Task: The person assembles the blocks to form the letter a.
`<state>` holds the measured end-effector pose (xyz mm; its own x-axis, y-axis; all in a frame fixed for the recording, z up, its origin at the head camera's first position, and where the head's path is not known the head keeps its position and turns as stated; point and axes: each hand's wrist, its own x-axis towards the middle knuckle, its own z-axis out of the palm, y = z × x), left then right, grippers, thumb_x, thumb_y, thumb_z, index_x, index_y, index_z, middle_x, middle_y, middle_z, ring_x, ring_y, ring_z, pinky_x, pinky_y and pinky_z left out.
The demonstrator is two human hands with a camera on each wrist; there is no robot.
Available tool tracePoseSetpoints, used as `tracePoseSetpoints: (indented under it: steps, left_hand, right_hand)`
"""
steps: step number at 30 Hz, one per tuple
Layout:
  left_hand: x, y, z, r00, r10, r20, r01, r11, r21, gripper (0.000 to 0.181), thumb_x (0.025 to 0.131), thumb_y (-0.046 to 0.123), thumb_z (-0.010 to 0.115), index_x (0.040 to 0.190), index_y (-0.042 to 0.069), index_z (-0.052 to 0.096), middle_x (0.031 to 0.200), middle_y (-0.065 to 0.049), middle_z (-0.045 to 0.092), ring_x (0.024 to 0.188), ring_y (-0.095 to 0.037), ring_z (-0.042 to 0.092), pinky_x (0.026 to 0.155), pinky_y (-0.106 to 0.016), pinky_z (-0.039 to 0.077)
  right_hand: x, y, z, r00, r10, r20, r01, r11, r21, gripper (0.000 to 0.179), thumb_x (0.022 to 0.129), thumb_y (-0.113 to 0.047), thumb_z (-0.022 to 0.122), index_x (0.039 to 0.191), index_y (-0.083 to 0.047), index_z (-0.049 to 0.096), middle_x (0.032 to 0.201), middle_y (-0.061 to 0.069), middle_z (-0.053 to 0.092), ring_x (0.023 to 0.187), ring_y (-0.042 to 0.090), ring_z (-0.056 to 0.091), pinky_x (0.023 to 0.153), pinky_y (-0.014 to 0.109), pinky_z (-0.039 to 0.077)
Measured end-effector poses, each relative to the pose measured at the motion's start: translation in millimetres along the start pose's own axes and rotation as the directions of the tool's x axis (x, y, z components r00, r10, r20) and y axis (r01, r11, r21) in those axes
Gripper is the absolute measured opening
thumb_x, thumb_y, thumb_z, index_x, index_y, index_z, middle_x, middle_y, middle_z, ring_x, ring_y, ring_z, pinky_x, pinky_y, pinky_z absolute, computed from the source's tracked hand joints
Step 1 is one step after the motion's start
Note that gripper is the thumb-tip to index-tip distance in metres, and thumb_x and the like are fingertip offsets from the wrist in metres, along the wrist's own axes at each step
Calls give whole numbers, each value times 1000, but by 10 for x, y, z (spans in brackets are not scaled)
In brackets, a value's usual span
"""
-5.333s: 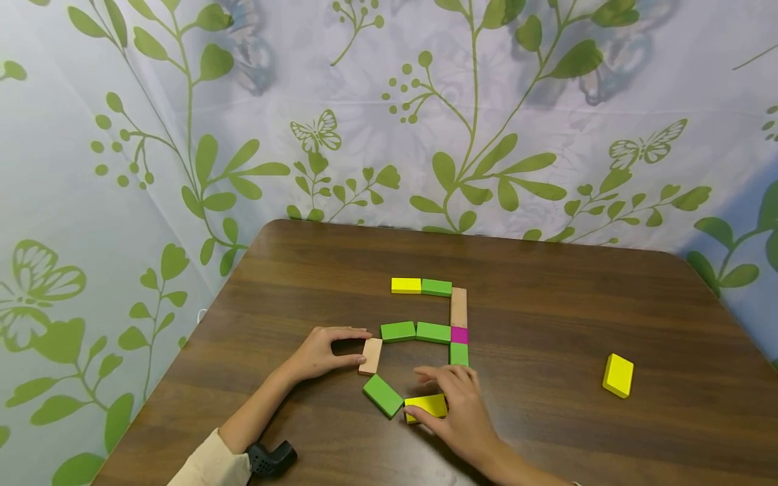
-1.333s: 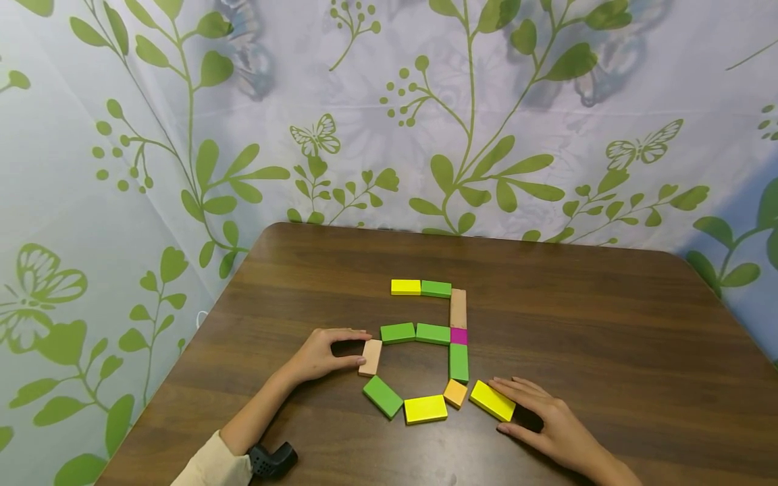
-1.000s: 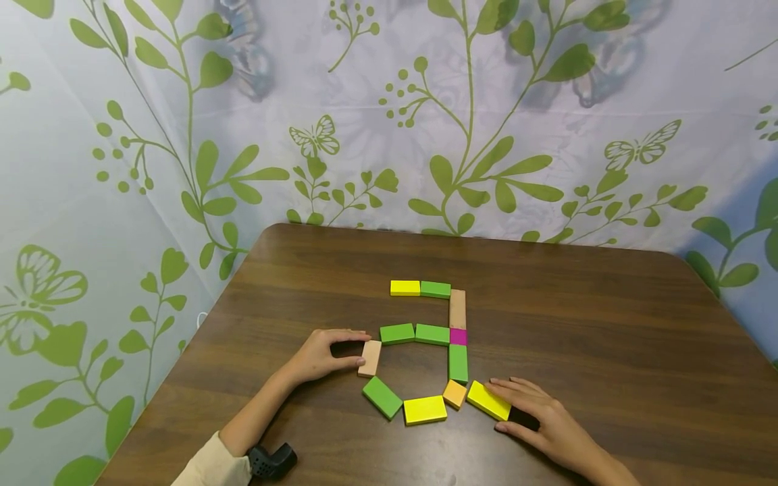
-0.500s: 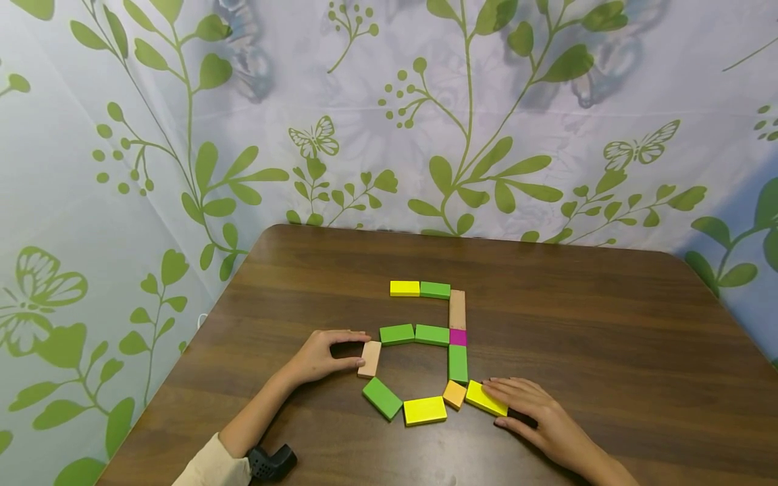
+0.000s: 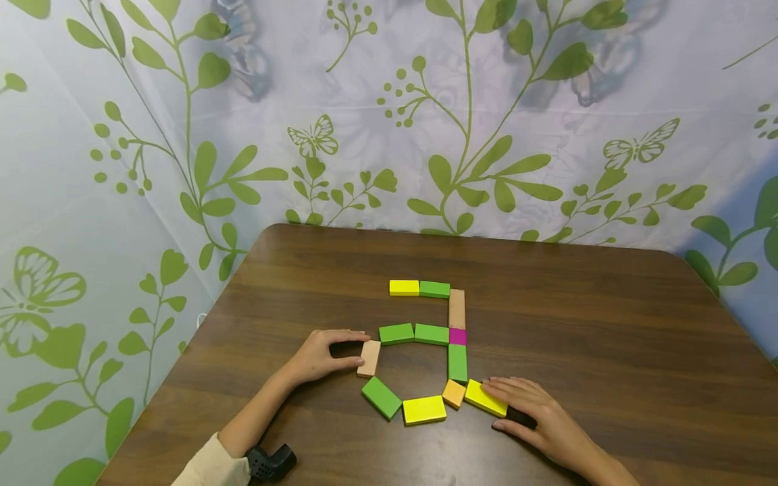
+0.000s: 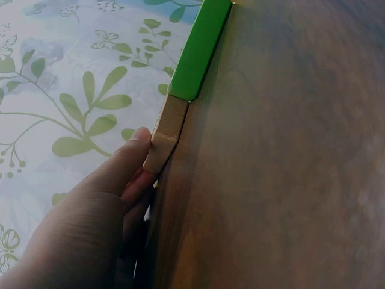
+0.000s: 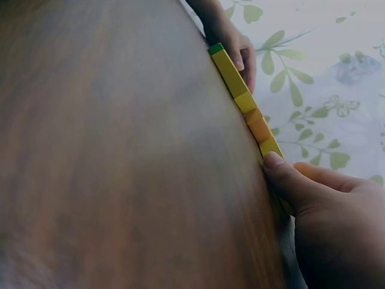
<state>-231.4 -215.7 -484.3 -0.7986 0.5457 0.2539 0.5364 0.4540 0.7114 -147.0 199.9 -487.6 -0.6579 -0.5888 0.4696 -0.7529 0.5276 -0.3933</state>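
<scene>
Coloured wooden blocks lie in a shape like an "a" on the table. My left hand (image 5: 322, 356) holds a pale wooden block (image 5: 369, 358) at the shape's left side, thumb and fingers at its ends. In the left wrist view a thumb (image 6: 135, 144) rests against this block, and a green block (image 6: 201, 51) adjoins it. At the lower right, my right hand (image 5: 541, 415) grips a yellow block (image 5: 485, 397) between thumb and fingers. That block's upper-left end is right at a small orange block (image 5: 454, 393). Another yellow block (image 5: 424, 410) and a tilted green block (image 5: 381, 397) form the bottom.
A magenta block (image 5: 458, 336), a green block (image 5: 458, 363) and a tan block (image 5: 457, 308) make the right side. Two green blocks (image 5: 396, 334) span the middle. A yellow block (image 5: 404, 288) and a green block (image 5: 434, 289) top it. A patterned cloth (image 5: 365, 101) hangs behind the table (image 5: 608, 317).
My right hand has left the bottom yellow block and brought the yellow block from the far right beside the orange one, sliding it slightly left at the end. My left hand stays in place.
</scene>
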Motion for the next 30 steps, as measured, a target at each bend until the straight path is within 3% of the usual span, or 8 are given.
tracePoseSetpoints:
  steps: [5, 9, 14, 18, 22, 25, 28, 30]
  left_hand:
    - [8, 5, -27, 1000, 1, 23, -1, 1000, -25, 43, 83, 37, 68, 123, 20, 62, 120, 8, 60, 114, -14, 53, 94, -39, 43]
    - [41, 17, -114, 991, -52, 125, 74, 982, -177, 45, 87, 29, 65, 129, 15, 56, 123, 4, 58, 117, -15, 50, 97, -37, 41]
    - [126, 99, -412, 936, -197, 291, 268, 936, -230, 51, 90, 31, 60, 135, 11, 48, 130, -2, 54, 121, -15, 47, 98, -36, 40]
    - [228, 162, -774, 893, -327, 311, 382, 914, -136, 56, 90, 38, 59, 135, 6, 48, 128, -9, 54, 118, -23, 49, 96, -43, 41]
    - [357, 213, -1176, 862, -451, 230, 479, 875, -77, 61, 89, 44, 58, 134, 5, 47, 127, -14, 54, 119, -31, 47, 96, -49, 38]
    - [465, 331, -1441, 854, -507, 113, 515, 856, -45, 68, 89, 50, 54, 138, 5, 41, 134, -18, 47, 124, -35, 40, 99, -52, 34]
    - [579, 551, -1619, 844, -531, -78, 528, 847, -60, 76, 89, 56, 49, 143, 6, 32, 143, -19, 35, 131, -36, 30, 102, -53, 30]
    - [670, 710, -1674, 826, -500, -260, 500, 863, -71, 74, 90, 55, 47, 144, 8, 31, 146, -16, 30, 134, -34, 25, 105, -52, 25]
  right_hand:
    - [-2, -27, -5, 1000, 30, -8, -30, 1000, 7, 67, 71, -23, 80, 132, -14, 53, 130, 1, 54, 117, 19, 49, 102, 13, 23]
    - [22, -47, -65, 1000, 24, -18, -24, 1000, -12, 68, 71, -23, 81, 132, -12, 53, 131, 2, 52, 118, 19, 47, 102, 13, 22]
    - [117, 16, -248, 994, 9, -107, -21, 994, -106, 54, 80, -30, 72, 128, -11, 56, 127, 3, 56, 114, 21, 49, 106, 22, 21]
    - [239, 117, -506, 947, 56, -318, -127, 970, -209, 35, 87, -31, 64, 115, -10, 66, 109, 7, 65, 101, 23, 55, 106, 40, 23]
    - [415, 201, -839, 878, 123, -463, -259, 935, -242, 25, 82, -14, 65, 105, -6, 70, 96, 12, 68, 88, 25, 56, 103, 45, 27]
    - [607, 256, -1093, 834, 113, -540, -296, 918, -265, 23, 77, -4, 66, 100, -4, 71, 92, 15, 68, 84, 31, 57, 101, 48, 28]
    - [827, 287, -1327, 778, 78, -624, -325, 900, -292, 19, 78, -2, 64, 96, -3, 71, 90, 19, 67, 84, 38, 54, 103, 48, 22]
    - [988, 273, -1469, 719, 68, -692, -365, 884, -293, 17, 81, -3, 61, 95, -1, 72, 91, 21, 67, 87, 42, 52, 106, 47, 14]
